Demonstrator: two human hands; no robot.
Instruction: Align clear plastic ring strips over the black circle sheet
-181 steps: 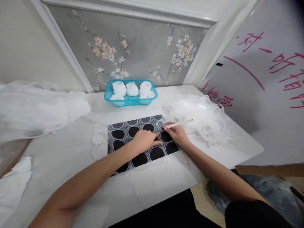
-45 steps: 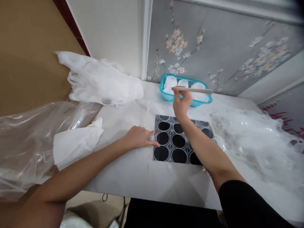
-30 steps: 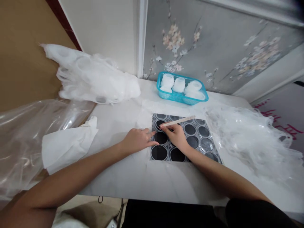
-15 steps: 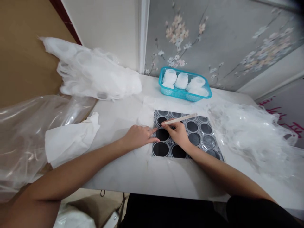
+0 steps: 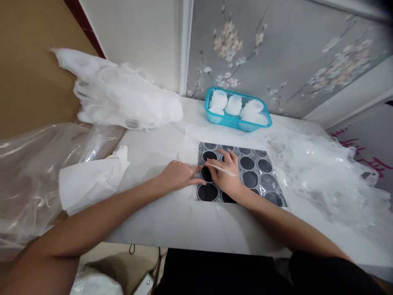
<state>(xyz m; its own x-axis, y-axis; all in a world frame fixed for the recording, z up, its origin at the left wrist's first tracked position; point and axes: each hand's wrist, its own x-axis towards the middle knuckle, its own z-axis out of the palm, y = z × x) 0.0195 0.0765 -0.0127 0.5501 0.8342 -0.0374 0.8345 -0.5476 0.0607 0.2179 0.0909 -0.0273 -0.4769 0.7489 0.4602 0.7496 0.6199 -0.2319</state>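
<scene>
A sheet with rows of black circles ringed in grey (image 5: 249,178) lies flat on the table under both hands. My left hand (image 5: 176,175) rests at its left edge, index finger and thumb stretched apart over a circle, holding nothing. My right hand (image 5: 229,174) is over the sheet's left half, thumb and index finger pinching a thin whitish stick-like tool (image 5: 225,169). The tool's upper end slants back over the hand, and its tip, near my left index finger, is too small to make out. The other right fingers are spread and cover some circles.
A blue basket (image 5: 238,123) with white ring-like stacks stands at the back. Piles of translucent white cut-out material lie at left (image 5: 129,96) and right (image 5: 322,176). A white cloth or paper (image 5: 92,184) and clear plastic sheeting (image 5: 27,176) are at left.
My right hand has shifted slightly toward me and its free fingers have spread out. The tool has turned, its upper end now pointing down to the right. My left hand stays nearly still.
</scene>
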